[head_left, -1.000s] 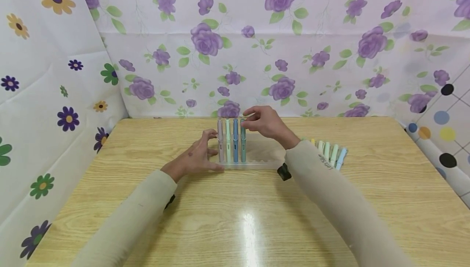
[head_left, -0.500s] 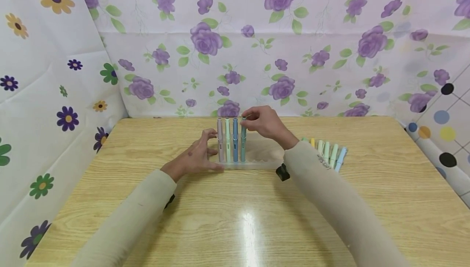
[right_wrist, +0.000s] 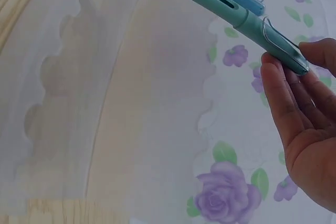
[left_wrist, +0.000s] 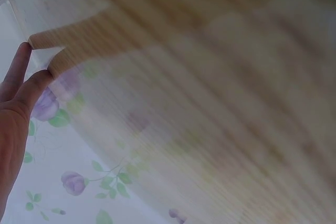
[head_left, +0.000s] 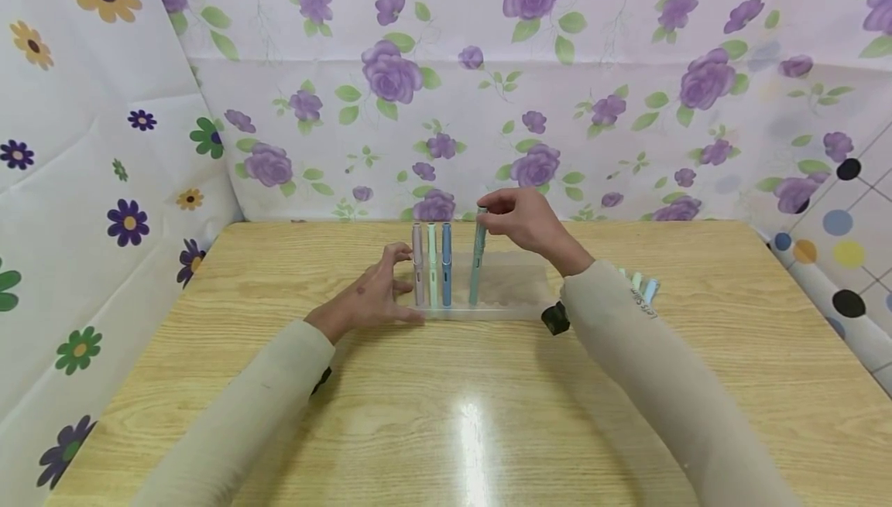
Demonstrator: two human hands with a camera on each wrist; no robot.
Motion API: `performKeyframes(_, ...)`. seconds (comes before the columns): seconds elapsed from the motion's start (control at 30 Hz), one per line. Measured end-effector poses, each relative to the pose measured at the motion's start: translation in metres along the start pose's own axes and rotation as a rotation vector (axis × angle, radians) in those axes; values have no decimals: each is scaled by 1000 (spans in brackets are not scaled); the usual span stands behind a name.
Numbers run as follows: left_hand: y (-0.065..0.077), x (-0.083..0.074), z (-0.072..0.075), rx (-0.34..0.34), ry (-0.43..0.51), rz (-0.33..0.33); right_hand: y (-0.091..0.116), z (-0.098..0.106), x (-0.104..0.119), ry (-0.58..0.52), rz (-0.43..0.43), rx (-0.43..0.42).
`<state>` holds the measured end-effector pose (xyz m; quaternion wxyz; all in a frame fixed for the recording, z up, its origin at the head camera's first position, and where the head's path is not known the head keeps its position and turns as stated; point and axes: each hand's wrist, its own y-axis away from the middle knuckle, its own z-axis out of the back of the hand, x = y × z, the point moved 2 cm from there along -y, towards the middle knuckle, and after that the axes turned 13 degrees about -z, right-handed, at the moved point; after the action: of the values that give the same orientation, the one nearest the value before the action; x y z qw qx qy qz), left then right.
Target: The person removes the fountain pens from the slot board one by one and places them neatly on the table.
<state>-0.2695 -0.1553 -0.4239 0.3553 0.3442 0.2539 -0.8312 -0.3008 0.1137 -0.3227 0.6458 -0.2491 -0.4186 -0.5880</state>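
My right hand [head_left: 523,220] pinches a teal pen [head_left: 477,259] near its clip end, between thumb and fingertips. The pen leans slightly, its lower end by the front ledge of a clear pen stand [head_left: 512,312]; I cannot tell whether it touches. A greyish-purple pen [head_left: 418,263], a pale green pen [head_left: 433,267] and a blue pen [head_left: 447,263] stand upright in the stand's left part. My left hand [head_left: 372,290] grips the stand's left end, thumb at the front. In the right wrist view the teal pen [right_wrist: 231,9] slants beside the stand's scalloped slots.
Several loose pens [head_left: 650,290] lie on the wooden table [head_left: 390,414] to the right, partly hidden by the right sleeve [head_left: 620,321]. Behind the table hangs a flowered cloth [head_left: 313,66]; another patterned cloth [head_left: 84,182] hangs at the left.
My right hand has lifted the teal pen a little and moved it right, away from the blue pen. The left hand keeps its place on the stand.
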Motion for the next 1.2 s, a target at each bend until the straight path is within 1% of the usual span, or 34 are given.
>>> performKeyframes(0.23,1,-2,-1,2,0,10,6,16,-6,-42,11,11)
performKeyframes(0.4,2,-2,0,-1,3,13,8,25,-10,-47,6,-1)
performKeyframes(0.6,2,0,0,-4,27,17,12,33,-14,-57,-7,18)
performKeyframes(0.77,1,-1,0,-3,24,23,17,40,-18,-46,3,32)
performKeyframes(0.9,1,-2,0,1,26,24,21,48,-22,-37,7,33)
performKeyframes(1.13,0,-3,0,1,27,15,31,64,-27,-74,13,30)
performKeyframes(1.2,0,-2,0,0,26,16,33,69,-29,-77,11,16)
